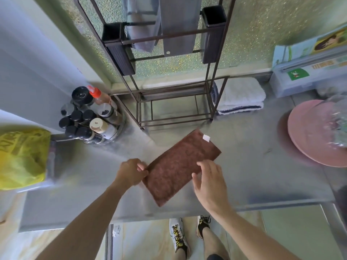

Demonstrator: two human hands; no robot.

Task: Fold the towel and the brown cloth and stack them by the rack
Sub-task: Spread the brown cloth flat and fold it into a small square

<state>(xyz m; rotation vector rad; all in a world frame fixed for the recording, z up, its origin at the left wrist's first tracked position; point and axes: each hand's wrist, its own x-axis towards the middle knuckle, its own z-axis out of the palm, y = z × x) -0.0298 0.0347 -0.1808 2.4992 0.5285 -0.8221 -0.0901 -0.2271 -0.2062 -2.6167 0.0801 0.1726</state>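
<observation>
The grey counter (253,175) spreads wide under both arms, and at its back, well beyond the hands, stands the dark metal rack (169,102) with grey cloths hung over its upper bars. Far out to the side of the right hand (208,181) sits a pink round plate (308,143) with something clear and blurred on top of it. Far off beyond the left hand (131,173), at the counter's edge, slumps a yellow plastic bag (20,158). Farther back on that same side a cluster of dark-capped seasoning bottles (88,117) crowds together just beside the rack's foot. The white towel (240,98) lies folded against the rack's other side, well up and away from the right hand. Between the two hands lies the brown cloth (180,166), folded into a long strip set slantwise on the counter, its far end reaching toward the rack with a small white tag (206,137) at that corner. The left hand pinches the cloth's near long edge, thumb and fingers closed on it at the corner nearest that hand. The right hand is spread open, fingers apart, its fingertips (201,164) over the cloth's opposite edge; I cannot tell whether they press on it or float just above. Below the counter's edge a pair of shoes (178,235) shows on the pale floor.
</observation>
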